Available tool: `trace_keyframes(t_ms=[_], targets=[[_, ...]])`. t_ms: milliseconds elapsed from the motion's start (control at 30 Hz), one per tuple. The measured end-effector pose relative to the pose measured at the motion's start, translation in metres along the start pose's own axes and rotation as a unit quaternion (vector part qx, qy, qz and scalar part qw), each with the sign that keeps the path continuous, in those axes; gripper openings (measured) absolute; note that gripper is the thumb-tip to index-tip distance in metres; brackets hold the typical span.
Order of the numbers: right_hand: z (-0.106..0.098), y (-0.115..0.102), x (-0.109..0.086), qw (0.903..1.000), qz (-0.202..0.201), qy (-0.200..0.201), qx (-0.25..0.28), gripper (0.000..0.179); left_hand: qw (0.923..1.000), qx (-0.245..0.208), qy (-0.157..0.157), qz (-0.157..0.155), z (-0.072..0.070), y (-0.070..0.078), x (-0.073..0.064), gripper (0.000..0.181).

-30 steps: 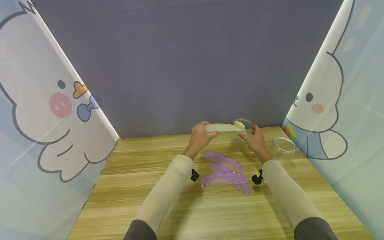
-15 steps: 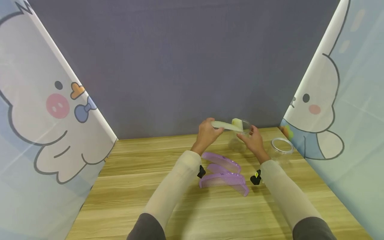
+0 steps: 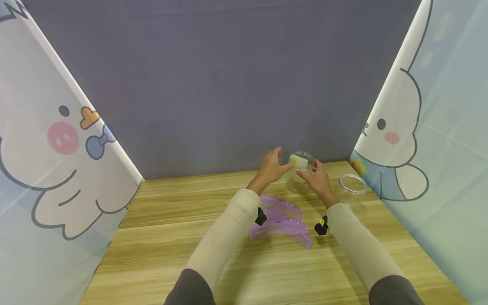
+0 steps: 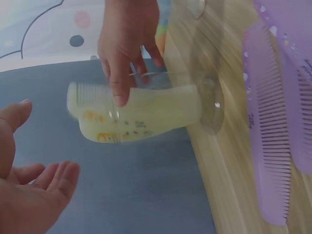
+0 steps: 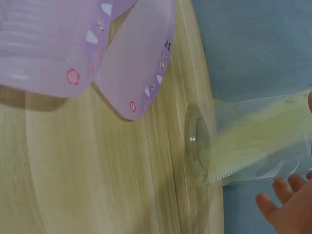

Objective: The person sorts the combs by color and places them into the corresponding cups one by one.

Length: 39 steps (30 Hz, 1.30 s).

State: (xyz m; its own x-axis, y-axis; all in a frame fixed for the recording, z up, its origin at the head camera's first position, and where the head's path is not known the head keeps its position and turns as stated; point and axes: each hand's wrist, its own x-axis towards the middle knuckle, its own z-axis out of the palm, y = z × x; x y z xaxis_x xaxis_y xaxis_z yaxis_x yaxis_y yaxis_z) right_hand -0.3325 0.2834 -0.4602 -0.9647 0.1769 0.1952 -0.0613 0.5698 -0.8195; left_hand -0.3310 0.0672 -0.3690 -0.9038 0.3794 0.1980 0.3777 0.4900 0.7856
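Note:
Pale yellow combs (image 4: pixel 161 109) stand inside a clear plastic jar (image 3: pixel 298 186) near the back of the table, their upper ends sticking out past its rim. My right hand (image 3: pixel 318 179) grips the jar near its top, with the thumb on the near side and the fingers round the far side. My left hand (image 3: pixel 271 169) is just left of the rim, fingers spread and holding nothing; the left wrist view shows its fingers (image 4: pixel 63 180) apart from the combs. Several purple combs (image 3: pixel 278 231) lie overlapping on the table in front of the jar.
A second clear jar (image 3: pixel 352 193) stands at the right, beyond my right wrist. A grey-blue panel (image 3: pixel 213 106) rises behind the wooden table (image 3: pixel 171 237), and cartoon-printed panels (image 3: pixel 91 178) flank both sides.
My left hand moved right with a pale yellow comb, lowered it into the jar and let it go. My right hand kept holding the jar.

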Motion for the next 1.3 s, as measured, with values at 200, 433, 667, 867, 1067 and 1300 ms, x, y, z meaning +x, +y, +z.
trace_keyframes(t_ms=[200, 433, 667, 867, 1067, 1300], targets=[[-0.001, -0.006, -0.001, 0.9999, -0.007, 0.010, -0.006, 0.094, 0.9994, 0.022, -0.024, -0.014, -0.009, -0.016, -0.009, 0.079], [-0.013, -0.012, -0.002, 0.9992, -0.010, 0.021, -0.032, 0.097, 0.9983, 0.043, -0.035, -0.019, -0.025, -0.032, -0.020, 0.077], [-0.030, -0.028, -0.008, 0.9985, -0.041, 0.018, -0.031, 0.095, 0.9952, 0.073, -0.064, -0.013, -0.038, -0.051, -0.040, 0.074], [-0.060, -0.040, -0.014, 0.9952, -0.086, -0.007, -0.045, 0.090, 0.9935, 0.060, -0.096, 0.008, -0.044, -0.072, -0.061, 0.066], [-0.103, -0.030, -0.017, 0.9907, -0.117, -0.056, -0.041, 0.083, 0.9835, 0.107, -0.145, 0.005, -0.046, -0.095, -0.083, 0.063], [-0.146, -0.020, -0.030, 0.9901, -0.114, -0.081, 0.008, 0.070, 0.9728, 0.140, -0.184, 0.004, -0.040, -0.109, -0.110, 0.061]])
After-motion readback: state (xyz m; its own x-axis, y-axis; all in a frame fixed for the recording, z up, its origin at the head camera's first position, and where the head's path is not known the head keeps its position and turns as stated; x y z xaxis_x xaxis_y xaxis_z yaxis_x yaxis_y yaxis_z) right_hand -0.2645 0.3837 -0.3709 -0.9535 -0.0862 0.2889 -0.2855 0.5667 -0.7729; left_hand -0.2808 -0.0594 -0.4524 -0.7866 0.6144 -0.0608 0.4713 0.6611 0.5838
